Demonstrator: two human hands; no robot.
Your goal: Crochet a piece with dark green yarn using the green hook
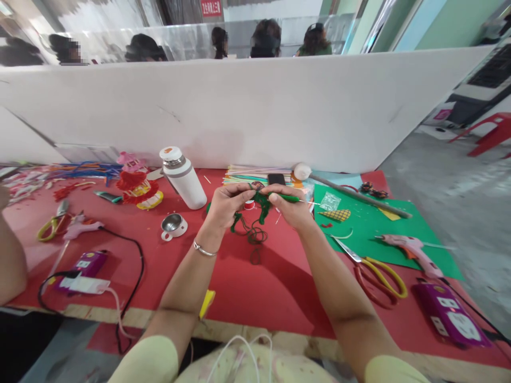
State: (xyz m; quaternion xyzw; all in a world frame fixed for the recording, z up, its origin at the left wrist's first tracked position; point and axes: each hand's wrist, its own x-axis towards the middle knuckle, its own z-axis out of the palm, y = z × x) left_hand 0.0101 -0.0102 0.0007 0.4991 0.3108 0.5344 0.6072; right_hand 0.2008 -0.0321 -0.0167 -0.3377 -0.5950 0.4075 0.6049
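Note:
In front of me, over the middle of the red table covering [279,287], my two hands meet at a small dark green crocheted piece [262,208]. My left hand [227,205] pinches its left edge between thumb and fingers. Closed around the green handle of a crochet hook [290,198] is my right hand [294,209]; the hook's thin metal shaft points out to the right. The hook's working tip is too small to make out among the stitches. Loose dark green yarn [255,234] hangs in curls below the piece.
Left stand a white thermos [184,178], a metal cup [174,226], a red-yellow craft piece [138,187] and a glue gun [82,226]. Right lie scissors [375,274], a pink glue gun [413,250] and a purple power strip [451,314]. A white partition [247,111] rises behind. Another person's arm [10,250] is at far left.

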